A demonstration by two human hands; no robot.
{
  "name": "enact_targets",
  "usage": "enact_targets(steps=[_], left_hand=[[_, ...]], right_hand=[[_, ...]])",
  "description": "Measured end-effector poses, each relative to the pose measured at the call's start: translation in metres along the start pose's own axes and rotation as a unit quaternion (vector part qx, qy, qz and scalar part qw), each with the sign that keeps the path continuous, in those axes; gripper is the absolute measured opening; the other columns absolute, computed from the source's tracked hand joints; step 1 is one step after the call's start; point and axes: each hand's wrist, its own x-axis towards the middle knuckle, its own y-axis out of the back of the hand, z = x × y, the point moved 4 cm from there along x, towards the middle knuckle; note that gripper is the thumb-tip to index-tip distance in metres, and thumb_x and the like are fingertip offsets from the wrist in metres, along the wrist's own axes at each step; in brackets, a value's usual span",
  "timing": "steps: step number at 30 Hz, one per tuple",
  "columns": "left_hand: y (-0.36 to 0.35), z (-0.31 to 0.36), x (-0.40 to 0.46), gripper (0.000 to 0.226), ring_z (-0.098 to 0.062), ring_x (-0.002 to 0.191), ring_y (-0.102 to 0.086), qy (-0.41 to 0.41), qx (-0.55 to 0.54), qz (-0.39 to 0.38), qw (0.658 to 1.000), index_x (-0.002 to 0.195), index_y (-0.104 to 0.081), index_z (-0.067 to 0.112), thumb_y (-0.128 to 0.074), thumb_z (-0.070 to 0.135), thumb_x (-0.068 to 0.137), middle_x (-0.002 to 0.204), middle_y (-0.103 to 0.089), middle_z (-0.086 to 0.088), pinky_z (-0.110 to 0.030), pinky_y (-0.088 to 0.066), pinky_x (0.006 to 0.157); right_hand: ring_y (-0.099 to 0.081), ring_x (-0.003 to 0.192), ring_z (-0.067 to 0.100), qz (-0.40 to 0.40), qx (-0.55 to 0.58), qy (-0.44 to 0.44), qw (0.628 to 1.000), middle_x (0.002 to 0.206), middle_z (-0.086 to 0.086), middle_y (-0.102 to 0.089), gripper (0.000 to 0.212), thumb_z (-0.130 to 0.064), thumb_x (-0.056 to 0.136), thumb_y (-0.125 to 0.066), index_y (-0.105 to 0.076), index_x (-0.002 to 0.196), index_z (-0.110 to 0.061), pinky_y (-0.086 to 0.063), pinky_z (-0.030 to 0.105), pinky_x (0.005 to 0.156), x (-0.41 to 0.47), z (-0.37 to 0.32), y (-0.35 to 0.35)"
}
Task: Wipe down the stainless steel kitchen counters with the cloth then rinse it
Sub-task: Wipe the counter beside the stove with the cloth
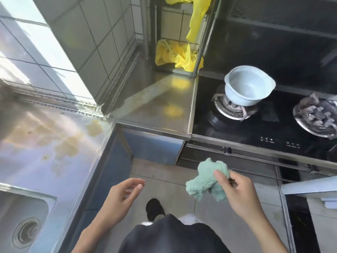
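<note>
Mint-green cloth [209,180] — fluffy, bunched — pinched in right hand [238,193]'s grip; left hand [121,195] loose, holding nothing.

- Worktop [45,143]: stainless steel, brushed sheen, mirrors the window light; dull yellowish film in patches.
- Sink [23,216]: same steel, smooth.
- Cloth [206,181] in the right hand [237,190]: mint-green terry, fluffy, matt.
- Hob [264,123]: black glass, glossy; burner rings metal, greyed.
- Bowl [248,88]: pale blue, smooth, soft sheen; plastic or ceramic, cannot tell.
- Bags [175,53]: thin yellow plastic, crinkled.
- Wall [102,42]: glazed tile, glossy.
- Floor [173,179]: grey tile, matt.
</note>
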Motion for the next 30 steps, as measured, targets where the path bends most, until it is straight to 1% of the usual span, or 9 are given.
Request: enact_targets(steps=[4, 7, 12, 14, 16, 20, 23, 27, 30], left_hand=[[0.022, 0.016, 0.052, 0.016, -0.004, 0.099, -0.074, -0.003, 0.014, -0.015, 1.0, 0.113, -0.077, 0.027, -0.065, 0.027, 0.102, 0.108, -0.079, 0.016, -0.024, -0.058, 0.09], [0.033, 0.024, 0.081, 0.016, -0.003, 0.101, -0.073, 0.002, 0.014, -0.023, 1.0, 0.113, -0.078, 0.027, -0.065, 0.027, 0.103, 0.108, -0.08, 0.016, -0.022, -0.057, 0.09], [0.039, 0.034, 0.118, 0.015, 0.002, 0.102, -0.072, 0.015, 0.013, -0.016, 1.0, 0.112, -0.078, 0.026, -0.066, 0.024, 0.102, 0.104, -0.079, 0.02, -0.009, -0.051, 0.085], [0.039, 0.043, 0.132, 0.015, 0.001, 0.102, -0.072, 0.017, 0.019, -0.005, 1.0, 0.112, -0.078, 0.026, -0.066, 0.023, 0.103, 0.104, -0.08, 0.017, -0.007, -0.05, 0.083], [0.042, 0.054, 0.146, 0.016, 0.002, 0.101, -0.072, 0.022, 0.026, 0.012, 0.999, 0.111, -0.078, 0.024, -0.065, 0.021, 0.103, 0.105, -0.08, 0.014, -0.005, -0.048, 0.082], [0.049, 0.081, 0.179, 0.017, 0.006, 0.102, -0.07, 0.03, 0.024, 0.053, 0.998, 0.114, -0.078, 0.021, -0.064, 0.021, 0.103, 0.109, -0.079, 0.013, -0.003, -0.046, 0.082], [0.046, 0.101, 0.208, 0.018, 0.0, 0.103, -0.072, 0.027, 0.018, 0.065, 0.997, 0.115, -0.078, 0.018, -0.065, 0.02, 0.103, 0.111, -0.079, 0.01, -0.01, -0.051, 0.086], [0.039, 0.125, 0.253, 0.016, 0.001, 0.101, -0.072, -0.002, 0.022, 0.049, 0.999, 0.115, -0.077, 0.025, -0.064, 0.025, 0.104, 0.109, -0.078, 0.016, -0.013, -0.052, 0.088], [0.033, 0.141, 0.288, 0.022, 0.001, 0.107, -0.07, -0.038, 0.046, 0.023, 0.998, 0.12, -0.075, 0.025, -0.065, 0.035, 0.103, 0.116, -0.076, 0.017, -0.022, -0.054, 0.094]], right_hand=[[-0.054, 0.056, 0.016, 0.015, -0.011, 0.004, 1.0, 0.065, 0.005, -0.064, 0.04, -0.049, 0.094, -0.061, -0.066, 0.072, -0.016, -0.038, 0.025, 0.052, 0.049, -0.023, -0.004], [-0.063, 0.064, 0.025, 0.019, -0.004, 0.008, 1.0, 0.069, 0.004, -0.069, 0.036, -0.048, 0.095, -0.061, -0.07, 0.077, -0.018, -0.045, 0.037, 0.054, 0.087, -0.033, -0.009], [-0.058, 0.067, 0.038, 0.014, 0.024, 0.056, 0.998, 0.07, 0.017, -0.065, 0.045, -0.046, 0.098, -0.061, -0.067, 0.078, -0.006, -0.048, 0.048, 0.059, 0.151, -0.045, -0.016], [-0.051, 0.058, 0.029, 0.005, 0.031, 0.067, 0.997, 0.062, 0.008, -0.06, 0.041, -0.042, 0.097, -0.062, -0.063, 0.071, -0.01, -0.045, 0.041, 0.054, 0.179, -0.049, -0.019], [-0.041, 0.055, 0.005, -0.006, 0.03, 0.077, 0.997, 0.057, -0.002, -0.05, 0.04, -0.039, 0.097, -0.063, -0.058, 0.064, -0.016, -0.036, 0.024, 0.051, 0.207, -0.054, -0.021], [-0.059, 0.07, 0.002, -0.028, 0.012, 0.114, 0.993, 0.071, -0.013, -0.06, 0.027, -0.036, 0.095, -0.067, -0.072, 0.072, -0.024, -0.038, 0.007, 0.06, 0.263, -0.062, -0.024], [-0.065, 0.082, 0.002, -0.065, -0.018, 0.141, 0.988, 0.083, -0.013, -0.066, 0.028, -0.042, 0.093, -0.068, -0.079, 0.081, -0.019, -0.04, 0.005, 0.065, 0.304, -0.064, -0.033], [-0.061, 0.069, 0.006, -0.099, -0.023, 0.168, 0.981, 0.07, -0.013, -0.062, 0.034, -0.044, 0.092, -0.07, -0.06, 0.06, -0.039, -0.037, 0.007, 0.056, 0.343, -0.073, -0.046], [-0.06, 0.064, 0.006, -0.097, 0.0, 0.171, 0.981, 0.066, -0.011, -0.062, 0.039, -0.051, 0.091, -0.066, -0.062, 0.059, -0.029, -0.038, 0.012, 0.054, 0.365, -0.082, -0.053]])
